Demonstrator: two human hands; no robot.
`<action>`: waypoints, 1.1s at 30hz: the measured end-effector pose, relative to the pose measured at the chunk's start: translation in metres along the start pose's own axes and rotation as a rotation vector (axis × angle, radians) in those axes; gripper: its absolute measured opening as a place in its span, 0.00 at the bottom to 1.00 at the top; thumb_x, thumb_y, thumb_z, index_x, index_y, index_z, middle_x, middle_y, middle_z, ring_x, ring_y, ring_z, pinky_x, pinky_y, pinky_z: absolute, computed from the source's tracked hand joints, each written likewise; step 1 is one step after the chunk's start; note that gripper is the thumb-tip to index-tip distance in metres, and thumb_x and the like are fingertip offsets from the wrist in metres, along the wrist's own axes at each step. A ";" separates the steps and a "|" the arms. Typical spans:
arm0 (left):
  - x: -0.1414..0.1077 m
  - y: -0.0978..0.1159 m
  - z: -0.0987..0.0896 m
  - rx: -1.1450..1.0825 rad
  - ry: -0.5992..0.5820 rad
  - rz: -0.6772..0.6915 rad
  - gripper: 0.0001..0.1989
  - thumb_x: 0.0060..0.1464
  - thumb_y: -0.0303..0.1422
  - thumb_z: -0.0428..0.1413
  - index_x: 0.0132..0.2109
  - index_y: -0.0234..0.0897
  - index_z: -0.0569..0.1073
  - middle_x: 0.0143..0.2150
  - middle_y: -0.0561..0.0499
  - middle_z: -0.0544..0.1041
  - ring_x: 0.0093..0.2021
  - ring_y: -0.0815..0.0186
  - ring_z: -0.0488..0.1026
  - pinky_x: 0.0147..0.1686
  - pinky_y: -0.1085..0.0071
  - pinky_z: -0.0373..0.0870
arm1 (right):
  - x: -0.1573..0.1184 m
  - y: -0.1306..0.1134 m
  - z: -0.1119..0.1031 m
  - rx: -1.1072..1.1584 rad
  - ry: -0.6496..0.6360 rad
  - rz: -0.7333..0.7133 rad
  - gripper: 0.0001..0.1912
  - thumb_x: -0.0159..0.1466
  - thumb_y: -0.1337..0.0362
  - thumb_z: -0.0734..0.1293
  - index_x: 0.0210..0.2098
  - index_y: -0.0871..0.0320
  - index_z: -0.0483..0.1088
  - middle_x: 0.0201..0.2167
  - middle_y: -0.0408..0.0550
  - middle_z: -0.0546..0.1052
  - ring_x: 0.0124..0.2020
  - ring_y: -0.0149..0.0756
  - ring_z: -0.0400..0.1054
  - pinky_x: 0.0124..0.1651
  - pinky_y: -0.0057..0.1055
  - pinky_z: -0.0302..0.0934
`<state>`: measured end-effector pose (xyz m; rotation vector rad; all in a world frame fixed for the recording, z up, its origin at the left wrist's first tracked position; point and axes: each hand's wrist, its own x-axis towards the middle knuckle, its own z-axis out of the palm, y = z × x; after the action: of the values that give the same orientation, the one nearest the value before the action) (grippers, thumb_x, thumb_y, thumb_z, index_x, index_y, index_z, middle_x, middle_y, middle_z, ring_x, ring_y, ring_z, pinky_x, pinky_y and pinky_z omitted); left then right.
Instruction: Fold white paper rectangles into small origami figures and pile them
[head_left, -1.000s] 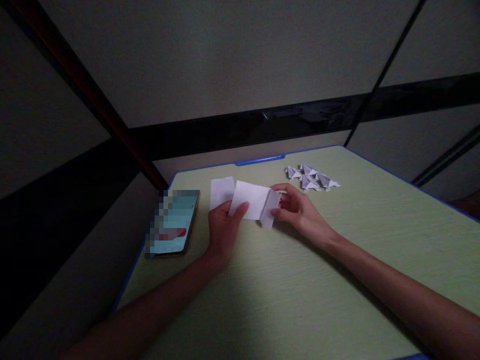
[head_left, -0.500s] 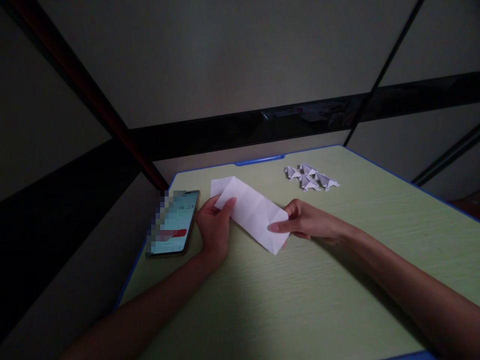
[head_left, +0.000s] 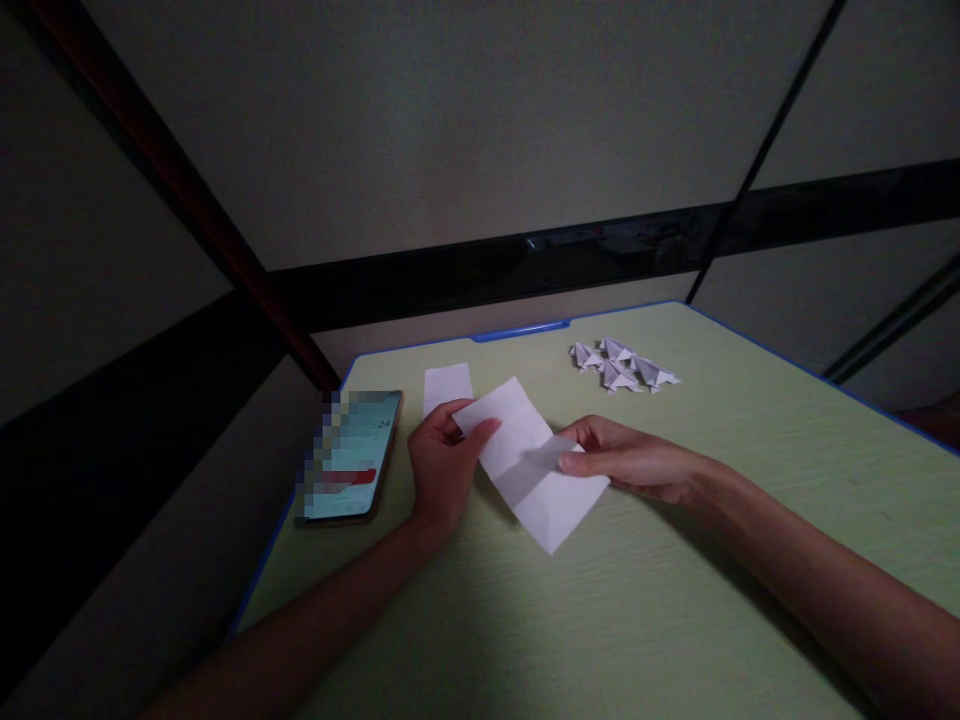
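A creased white sheet of paper (head_left: 517, 440) is held above the table between my two hands, tilted, with one corner pointing down toward me. My left hand (head_left: 446, 460) pinches its upper left corner, thumb on top and fingers behind. On the right edge, my right hand (head_left: 630, 458) grips the paper with the thumb over its face; the other fingers are mostly hidden behind it. Another white piece of paper (head_left: 448, 385) lies flat on the table just beyond my left hand, partly covered by it.
Several folded white paper figures (head_left: 619, 365) sit together at the back right of the pale green table (head_left: 750, 430). Left of my left hand lies a phone (head_left: 352, 455) with its screen lit. A blue strip (head_left: 521, 330) runs along the far edge, before a wall-like panel.
The held sheet has turned and shifted toward me and slightly right, with its lower corner now further down. More of the paper lying behind it now shows. Both hands still grip the sheet.
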<state>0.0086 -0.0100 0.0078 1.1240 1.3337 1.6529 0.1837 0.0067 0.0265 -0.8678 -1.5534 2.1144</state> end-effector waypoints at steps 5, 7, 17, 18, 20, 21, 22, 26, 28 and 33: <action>-0.001 0.000 0.000 -0.033 -0.024 0.005 0.14 0.33 0.29 0.60 0.32 0.31 0.70 0.25 0.52 0.75 0.24 0.71 0.70 0.23 0.77 0.65 | 0.002 0.000 0.002 0.100 0.043 0.025 0.18 0.47 0.64 0.69 0.38 0.63 0.70 0.28 0.46 0.75 0.27 0.26 0.67 0.30 0.23 0.61; -0.003 0.002 0.001 -0.034 -0.063 -0.003 0.15 0.32 0.28 0.60 0.33 0.32 0.70 0.25 0.52 0.75 0.25 0.71 0.70 0.23 0.77 0.65 | 0.004 0.001 0.004 0.073 0.057 0.010 0.20 0.47 0.67 0.69 0.40 0.64 0.69 0.28 0.47 0.75 0.27 0.27 0.68 0.30 0.23 0.61; -0.008 -0.001 0.005 -0.066 -0.249 -0.086 0.06 0.38 0.29 0.57 0.28 0.32 0.70 0.24 0.53 0.73 0.25 0.71 0.69 0.23 0.77 0.64 | 0.020 0.012 0.019 0.172 0.372 -0.186 0.11 0.44 0.65 0.70 0.25 0.66 0.72 0.20 0.47 0.75 0.22 0.28 0.66 0.28 0.27 0.59; -0.007 -0.002 0.004 -0.036 -0.238 -0.084 0.05 0.38 0.29 0.57 0.26 0.32 0.70 0.21 0.54 0.72 0.22 0.73 0.67 0.21 0.78 0.62 | 0.020 0.011 0.019 0.153 0.385 -0.181 0.10 0.44 0.65 0.70 0.24 0.66 0.72 0.20 0.47 0.74 0.21 0.29 0.66 0.27 0.27 0.59; -0.007 -0.003 0.004 0.012 -0.246 -0.104 0.05 0.38 0.30 0.57 0.23 0.31 0.70 0.18 0.55 0.71 0.19 0.74 0.64 0.18 0.79 0.58 | 0.019 0.010 0.017 0.101 0.417 -0.220 0.10 0.42 0.66 0.71 0.23 0.66 0.70 0.19 0.46 0.73 0.21 0.28 0.65 0.27 0.27 0.59; -0.007 -0.004 0.004 0.022 -0.267 -0.126 0.05 0.38 0.30 0.57 0.23 0.32 0.71 0.18 0.55 0.71 0.18 0.74 0.64 0.17 0.78 0.57 | 0.018 0.010 0.016 0.063 0.440 -0.254 0.10 0.43 0.66 0.70 0.24 0.65 0.70 0.20 0.45 0.73 0.21 0.28 0.65 0.26 0.26 0.59; -0.007 -0.004 0.004 0.023 -0.294 -0.149 0.05 0.38 0.30 0.57 0.23 0.32 0.72 0.19 0.54 0.71 0.18 0.73 0.64 0.17 0.78 0.57 | 0.018 0.009 0.014 0.014 0.464 -0.290 0.10 0.43 0.66 0.70 0.24 0.65 0.69 0.20 0.45 0.73 0.21 0.27 0.64 0.26 0.26 0.58; -0.009 -0.003 0.005 -0.025 -0.390 -0.193 0.06 0.38 0.30 0.57 0.28 0.32 0.74 0.25 0.51 0.75 0.23 0.70 0.69 0.22 0.76 0.62 | 0.014 0.006 0.005 -0.184 0.488 -0.378 0.07 0.46 0.65 0.68 0.21 0.65 0.68 0.17 0.43 0.70 0.18 0.25 0.60 0.21 0.24 0.53; -0.010 -0.002 0.005 -0.079 -0.409 -0.188 0.08 0.38 0.29 0.57 0.31 0.33 0.74 0.28 0.50 0.76 0.26 0.69 0.70 0.25 0.75 0.63 | 0.013 0.006 0.000 -0.214 0.472 -0.398 0.07 0.46 0.65 0.68 0.20 0.65 0.69 0.18 0.43 0.71 0.19 0.25 0.61 0.21 0.24 0.54; -0.007 -0.005 0.002 -0.120 -0.417 -0.170 0.09 0.39 0.28 0.56 0.33 0.35 0.75 0.31 0.50 0.75 0.28 0.70 0.68 0.26 0.76 0.62 | 0.015 0.010 -0.011 -0.178 0.448 -0.425 0.08 0.45 0.70 0.67 0.26 0.61 0.74 0.23 0.46 0.75 0.23 0.28 0.65 0.28 0.29 0.58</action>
<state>0.0129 -0.0151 0.0014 1.1705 1.0170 1.2711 0.1810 0.0207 0.0115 -0.8966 -1.5285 1.3913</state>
